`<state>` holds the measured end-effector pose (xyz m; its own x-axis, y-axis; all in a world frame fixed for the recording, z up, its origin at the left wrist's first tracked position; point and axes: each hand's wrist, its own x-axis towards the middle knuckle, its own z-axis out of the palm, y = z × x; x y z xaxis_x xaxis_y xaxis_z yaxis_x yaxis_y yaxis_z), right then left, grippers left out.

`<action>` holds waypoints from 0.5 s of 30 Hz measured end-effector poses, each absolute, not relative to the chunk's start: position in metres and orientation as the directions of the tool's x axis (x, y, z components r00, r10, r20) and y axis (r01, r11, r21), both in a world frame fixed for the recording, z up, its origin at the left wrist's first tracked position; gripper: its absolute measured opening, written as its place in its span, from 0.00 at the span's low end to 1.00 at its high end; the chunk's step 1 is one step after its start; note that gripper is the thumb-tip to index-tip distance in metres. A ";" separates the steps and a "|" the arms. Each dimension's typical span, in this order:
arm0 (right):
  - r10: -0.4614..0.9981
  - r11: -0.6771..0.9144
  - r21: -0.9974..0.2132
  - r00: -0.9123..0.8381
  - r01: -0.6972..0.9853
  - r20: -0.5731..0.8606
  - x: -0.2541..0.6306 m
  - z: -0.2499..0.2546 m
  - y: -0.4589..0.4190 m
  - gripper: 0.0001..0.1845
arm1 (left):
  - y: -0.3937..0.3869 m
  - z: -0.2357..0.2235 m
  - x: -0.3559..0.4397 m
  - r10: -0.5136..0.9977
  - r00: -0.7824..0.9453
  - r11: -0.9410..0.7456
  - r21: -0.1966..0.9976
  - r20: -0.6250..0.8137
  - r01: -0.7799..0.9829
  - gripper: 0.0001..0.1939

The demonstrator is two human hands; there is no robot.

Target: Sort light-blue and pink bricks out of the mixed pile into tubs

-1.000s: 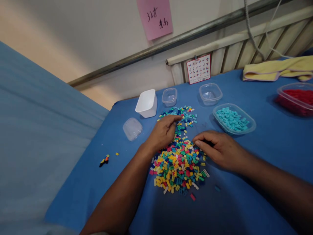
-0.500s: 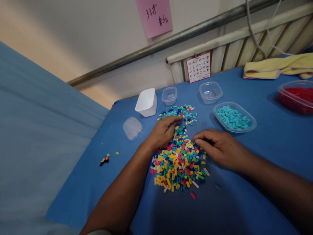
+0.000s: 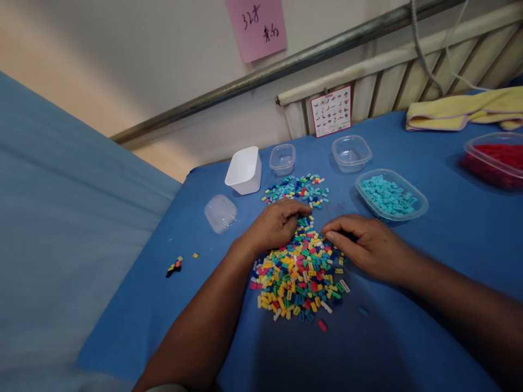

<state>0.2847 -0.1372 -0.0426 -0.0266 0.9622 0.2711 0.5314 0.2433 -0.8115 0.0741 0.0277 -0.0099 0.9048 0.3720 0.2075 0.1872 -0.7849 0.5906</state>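
A blue cloth (image 3: 171, 321) covers the table, and a light blue curtain (image 3: 73, 228) hangs along its left side. Behind the far edge are a pale wall, a metal pipe (image 3: 253, 81) and a cream radiator (image 3: 392, 92), with a pink note (image 3: 261, 32) above the pipe (its handwriting is dark) and a picture card (image 3: 332, 111) against the radiator. A yellow towel (image 3: 461, 111) lies near the far right, behind a tub of red pieces (image 3: 500, 160). A tub of turquoise pieces (image 3: 390, 195) sits beyond the right hand, and a white tub (image 3: 245, 171) and two clear tubs stand farther back. The mixed bricks (image 3: 296, 272) are heaped in the middle of the cloth, between and in front of the hands, with a looser spread behind. The left hand (image 3: 280, 223) reaches in from the left, palm down over the heap's far part, index finger extended and the others curled; whether its fingertips meet is hidden. The right hand (image 3: 362, 245) rests at the heap's right edge, thumb and index tips close together; whether they pinch a brick cannot be told.
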 end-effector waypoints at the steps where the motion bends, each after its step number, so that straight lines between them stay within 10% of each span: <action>1: 0.962 0.242 -0.812 -0.025 0.530 0.270 0.285 -0.043 -0.137 0.10 | 0.027 -0.009 0.074 0.371 0.907 -0.771 0.610 0.198 0.183 0.21; 15: 0.963 0.239 -0.812 -0.026 0.532 0.267 0.286 -0.043 -0.138 0.10 | 0.027 0.003 0.071 0.535 0.844 -0.687 0.595 0.028 0.416 0.13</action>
<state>0.2856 -0.1379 -0.0431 -0.0258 0.9635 0.2666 0.5319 0.2390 -0.8124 0.0709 0.0275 0.0034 0.8442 0.5354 0.0281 0.4161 -0.6873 0.5954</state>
